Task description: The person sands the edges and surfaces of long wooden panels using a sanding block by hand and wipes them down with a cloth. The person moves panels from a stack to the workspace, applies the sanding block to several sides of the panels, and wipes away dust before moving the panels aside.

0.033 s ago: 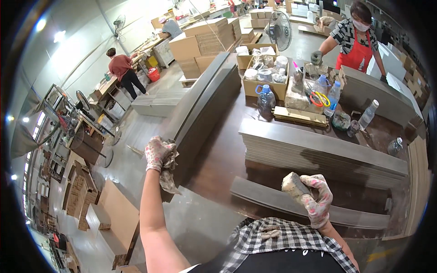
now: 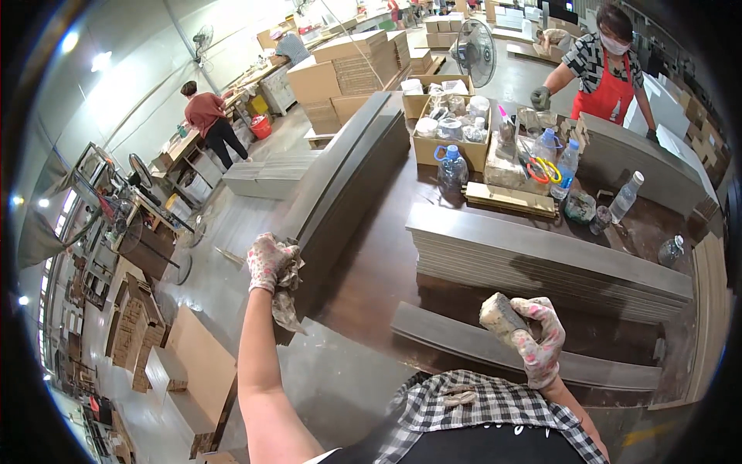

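My left hand, in a pink-spotted white glove, is closed round a crumpled greyish rag. It is at the near end of a long stack of dark grey boards on the table's left side. My right hand, in a matching glove, grips a worn block, grey with a pale, rough end; its exact kind is unclear. The block is held above a long grey board near the table's front edge. Behind that board lies another stack of grey boards.
On the brown table stand a cardboard box of jars, a blue-capped jug, plastic bottles and yellow-handled scissors. A co-worker in a red apron stands at the far right. Cardboard stacks rise beyond.
The co-worker's gloved hand at the far right has shifted slightly. Both of my hands keep their places, still holding the rag and the block.
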Demonstrator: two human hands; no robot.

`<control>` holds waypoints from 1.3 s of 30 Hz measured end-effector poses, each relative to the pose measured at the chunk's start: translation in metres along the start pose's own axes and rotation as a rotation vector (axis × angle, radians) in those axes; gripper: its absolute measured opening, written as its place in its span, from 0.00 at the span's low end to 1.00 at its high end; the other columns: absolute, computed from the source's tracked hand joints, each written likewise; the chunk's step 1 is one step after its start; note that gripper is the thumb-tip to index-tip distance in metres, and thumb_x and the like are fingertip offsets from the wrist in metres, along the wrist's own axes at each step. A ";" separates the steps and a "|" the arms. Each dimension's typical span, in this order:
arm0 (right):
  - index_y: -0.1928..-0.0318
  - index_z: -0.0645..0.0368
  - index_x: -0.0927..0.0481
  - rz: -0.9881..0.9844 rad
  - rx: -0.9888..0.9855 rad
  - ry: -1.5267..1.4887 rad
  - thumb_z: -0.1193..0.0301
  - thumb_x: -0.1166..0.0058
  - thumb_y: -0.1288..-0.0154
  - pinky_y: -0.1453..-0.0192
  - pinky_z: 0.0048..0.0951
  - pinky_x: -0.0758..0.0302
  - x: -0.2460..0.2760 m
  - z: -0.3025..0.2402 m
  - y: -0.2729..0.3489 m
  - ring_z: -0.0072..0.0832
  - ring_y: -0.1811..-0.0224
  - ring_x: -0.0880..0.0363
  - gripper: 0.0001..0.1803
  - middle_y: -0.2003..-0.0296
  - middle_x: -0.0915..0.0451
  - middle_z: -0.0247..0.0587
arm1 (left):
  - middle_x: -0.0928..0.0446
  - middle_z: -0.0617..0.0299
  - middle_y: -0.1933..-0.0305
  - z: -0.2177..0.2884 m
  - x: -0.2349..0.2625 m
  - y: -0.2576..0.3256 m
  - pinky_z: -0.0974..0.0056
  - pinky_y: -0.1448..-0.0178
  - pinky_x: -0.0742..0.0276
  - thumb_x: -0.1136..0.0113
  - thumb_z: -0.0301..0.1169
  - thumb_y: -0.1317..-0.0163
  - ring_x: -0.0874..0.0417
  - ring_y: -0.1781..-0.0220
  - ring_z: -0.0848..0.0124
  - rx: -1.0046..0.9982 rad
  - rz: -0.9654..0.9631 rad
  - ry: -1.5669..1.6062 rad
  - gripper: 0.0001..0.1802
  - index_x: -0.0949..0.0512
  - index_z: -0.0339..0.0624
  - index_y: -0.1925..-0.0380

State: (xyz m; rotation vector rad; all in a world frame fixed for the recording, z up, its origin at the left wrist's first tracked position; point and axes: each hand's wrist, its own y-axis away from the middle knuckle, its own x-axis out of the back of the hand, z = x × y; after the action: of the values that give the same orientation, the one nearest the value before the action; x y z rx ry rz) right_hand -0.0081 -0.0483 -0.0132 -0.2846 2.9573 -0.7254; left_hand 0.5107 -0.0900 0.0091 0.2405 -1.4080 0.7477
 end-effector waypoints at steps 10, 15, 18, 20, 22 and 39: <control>0.52 0.65 0.20 0.007 -0.084 0.111 0.74 0.38 0.47 0.45 0.31 0.23 -0.001 0.016 -0.017 0.31 0.50 0.22 0.20 0.53 0.23 0.43 | 0.18 0.48 0.53 0.003 -0.018 -0.007 0.52 0.47 0.20 0.24 0.53 0.58 0.15 0.52 0.52 0.031 -0.148 -0.050 0.32 0.17 0.39 0.61; 0.51 0.66 0.20 0.011 -0.083 0.170 0.73 0.39 0.47 0.44 0.30 0.24 0.005 0.018 -0.010 0.30 0.50 0.22 0.20 0.53 0.23 0.44 | 0.19 0.47 0.53 0.003 -0.021 -0.011 0.52 0.47 0.20 0.25 0.52 0.57 0.16 0.51 0.51 0.001 -0.169 -0.074 0.31 0.18 0.38 0.61; 0.52 0.66 0.20 0.039 -0.100 0.149 0.73 0.40 0.46 0.43 0.31 0.25 0.008 0.021 -0.004 0.31 0.50 0.22 0.20 0.53 0.23 0.43 | 0.17 0.45 0.57 0.004 -0.020 -0.014 0.52 0.49 0.20 0.24 0.53 0.58 0.15 0.53 0.50 -0.029 -0.152 -0.088 0.31 0.17 0.37 0.63; 0.51 0.66 0.20 0.058 -0.089 0.146 0.73 0.41 0.45 0.43 0.31 0.25 0.009 0.022 0.002 0.30 0.50 0.22 0.20 0.53 0.23 0.42 | 0.15 0.44 0.61 0.005 -0.020 -0.015 0.52 0.51 0.20 0.24 0.54 0.60 0.14 0.56 0.49 -0.039 -0.116 -0.083 0.31 0.16 0.37 0.66; 0.51 0.66 0.20 0.060 -0.104 0.163 0.73 0.41 0.45 0.43 0.31 0.25 0.011 0.022 0.008 0.30 0.50 0.22 0.19 0.53 0.23 0.42 | 0.18 0.47 0.52 0.007 -0.018 -0.015 0.52 0.46 0.20 0.25 0.53 0.56 0.16 0.50 0.51 0.016 -0.220 -0.102 0.32 0.18 0.38 0.60; 0.50 0.67 0.21 0.060 -0.116 0.272 0.70 0.39 0.44 0.40 0.32 0.27 0.047 0.021 0.039 0.31 0.49 0.21 0.21 0.54 0.21 0.43 | 0.18 0.47 0.51 0.008 -0.022 -0.022 0.53 0.44 0.21 0.24 0.54 0.55 0.16 0.49 0.50 0.106 -0.254 -0.048 0.32 0.16 0.39 0.59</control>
State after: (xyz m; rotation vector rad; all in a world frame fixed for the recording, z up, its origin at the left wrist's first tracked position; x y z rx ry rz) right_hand -0.0577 -0.0331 -0.0518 -0.1109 3.2550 -0.6320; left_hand 0.5180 -0.1185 -0.0042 0.5135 -1.3537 0.6097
